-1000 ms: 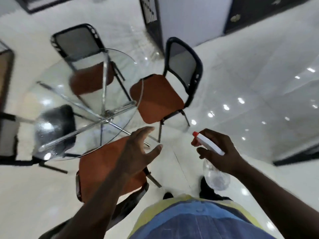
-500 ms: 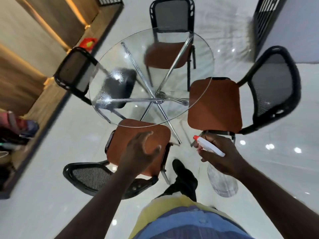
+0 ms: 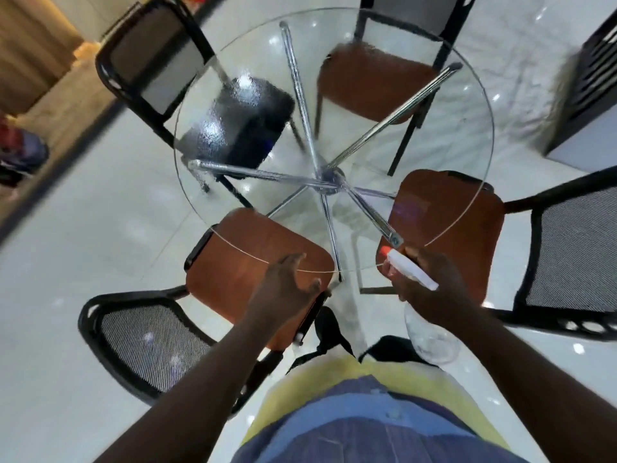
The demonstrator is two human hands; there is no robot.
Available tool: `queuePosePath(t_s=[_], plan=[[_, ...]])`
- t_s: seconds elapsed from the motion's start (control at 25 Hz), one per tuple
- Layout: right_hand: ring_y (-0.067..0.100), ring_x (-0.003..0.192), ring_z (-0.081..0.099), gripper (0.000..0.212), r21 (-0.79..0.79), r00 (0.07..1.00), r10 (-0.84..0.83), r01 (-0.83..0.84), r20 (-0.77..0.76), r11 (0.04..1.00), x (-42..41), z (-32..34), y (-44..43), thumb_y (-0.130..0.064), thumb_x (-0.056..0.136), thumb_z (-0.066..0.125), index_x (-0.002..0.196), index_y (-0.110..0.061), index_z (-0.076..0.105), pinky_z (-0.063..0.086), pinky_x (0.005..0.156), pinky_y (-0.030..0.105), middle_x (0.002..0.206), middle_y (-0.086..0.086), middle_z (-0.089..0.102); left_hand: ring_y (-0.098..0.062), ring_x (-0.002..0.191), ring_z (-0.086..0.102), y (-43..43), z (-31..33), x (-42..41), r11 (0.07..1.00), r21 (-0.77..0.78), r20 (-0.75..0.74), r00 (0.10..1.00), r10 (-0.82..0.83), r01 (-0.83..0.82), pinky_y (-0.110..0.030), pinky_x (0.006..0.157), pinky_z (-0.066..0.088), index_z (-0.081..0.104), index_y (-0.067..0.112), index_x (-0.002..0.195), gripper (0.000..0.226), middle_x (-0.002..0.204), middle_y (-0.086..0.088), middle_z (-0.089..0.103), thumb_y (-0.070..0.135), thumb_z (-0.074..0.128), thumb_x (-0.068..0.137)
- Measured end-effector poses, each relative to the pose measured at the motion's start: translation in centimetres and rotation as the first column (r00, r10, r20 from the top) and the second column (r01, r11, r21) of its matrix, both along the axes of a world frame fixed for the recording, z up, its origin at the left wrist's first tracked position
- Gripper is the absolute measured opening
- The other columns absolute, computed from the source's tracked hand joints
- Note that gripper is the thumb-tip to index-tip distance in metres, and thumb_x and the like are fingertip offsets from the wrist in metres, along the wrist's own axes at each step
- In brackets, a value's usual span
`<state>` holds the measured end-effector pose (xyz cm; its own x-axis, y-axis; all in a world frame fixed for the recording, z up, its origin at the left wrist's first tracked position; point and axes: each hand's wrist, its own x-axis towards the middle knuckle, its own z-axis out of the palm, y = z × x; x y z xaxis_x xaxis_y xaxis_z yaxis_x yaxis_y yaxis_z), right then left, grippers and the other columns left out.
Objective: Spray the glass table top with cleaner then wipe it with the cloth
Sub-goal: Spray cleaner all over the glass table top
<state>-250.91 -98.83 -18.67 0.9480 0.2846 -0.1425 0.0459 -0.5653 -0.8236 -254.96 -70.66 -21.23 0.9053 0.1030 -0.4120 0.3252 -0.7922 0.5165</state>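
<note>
While right hand (image 3: pixel 434 295) grips spray bottle (image 3: pixel 414 275), left hand (image 3: pixel 283 292) hovers, fingers spread.

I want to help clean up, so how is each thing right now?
Glass table top: wet droplets on its far-left part.
Spray bottle: held, nozzle pointing at the table.
Right hand: grips the spray bottle.
Left hand: open, holding nothing.
Chairs: four, seats tucked partly under the glass.
Cloth: not in view.
</note>
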Motion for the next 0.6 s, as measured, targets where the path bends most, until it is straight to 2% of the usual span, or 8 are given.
queuePosePath(t_s=[0.08,0.16,0.2,0.28,0.44,0.6], plan=[[0.013,0.062,0.069,0.013,-0.059,0.998,0.036,-0.039,-0.043,0.998,2.7,-0.9,0.7,-0.008,0.082,0.079,0.092,-0.013,0.072,0.057,0.056,0.034,0.074,-0.004,0.071,-0.024,0.153,0.032,-0.4,-1.5,1.0,1.0,0.022,-0.172,0.985,-0.006,0.01,-0.038,0.12,0.032,0.034,0.016,0.16,0.085,0.167,-0.004,0.031,0.054,0.068,0.092],[0.013,0.065,0.066,0.012,-0.139,0.995,0.091,-0.094,-0.031,0.986,5.1,-1.9,1.5,-0.005,0.082,0.079,0.089,-0.011,0.071,0.05,0.059,0.024,0.071,-0.006,0.067,-0.024,0.158,0.019,-1.1,-2.7,1.6,0.999,0.021,-0.272,0.962,-0.019,0.026,-0.038,0.122,0.025,0.022,0.013,0.163,0.092,0.172,-0.005,0.015,0.053,0.066,0.093],[0.014,0.068,0.065,0.01,-0.168,0.993,0.115,-0.119,-0.028,0.979,6.3,-2.3,1.8,-0.006,0.083,0.078,0.09,-0.009,0.071,0.047,0.062,0.024,0.072,-0.006,0.065,-0.025,0.158,0.016,-1.4,-3.2,1.8,0.999,0.026,-0.279,0.96,-0.015,0.023,-0.037,0.123,0.023,0.02,0.011,0.163,0.093,0.173,-0.008,0.013,0.051,0.066,0.094],[0.023,0.072,0.063,0.01,-0.208,0.988,0.136,-0.147,-0.067,0.967,7.9,-3.1,2.2,-0.003,0.088,0.076,0.096,-0.003,0.069,0.048,0.068,0.035,0.073,-0.005,0.06,-0.027,0.159,0.013,-1.5,-4.1,1.9,0.999,0.036,-0.283,0.959,0.003,0.008,-0.036,0.124,0.02,0.019,0.007,0.163,0.094,0.173,-0.014,0.01,0.049,0.067,0.094],[0.033,0.072,0.063,0.012,-0.237,0.964,0.243,-0.262,-0.106,0.936,9.1,-3.6,2.7,-0.019,0.08,0.066,0.089,-0.011,0.068,0.057,0.074,0.052,0.072,-0.001,0.06,-0.03,0.156,0.026,-0.5,-5.4,0.4,0.997,0.077,-0.361,0.932,0.039,-0.012,-0.038,0.119,0.032,0.011,0.009,0.164,0.101,0.174,-0.01,0.002,0.049,0.068,0.091],[0.029,0.072,0.064,0.012,-0.239,0.937,0.325,-0.347,-0.128,0.907,10.6,-3.3,4.3,-0.026,0.079,0.065,0.087,-0.018,0.06,0.052,0.07,0.038,0.077,0.001,0.065,-0.031,0.149,0.037,0.4,-6.0,-0.6,0.996,0.089,-0.301,0.952,0.053,-0.027,-0.04,0.11,0.042,0.011,0.015,0.164,0.097,0.175,0.0,-0.003,0.045,0.068,0.092]])
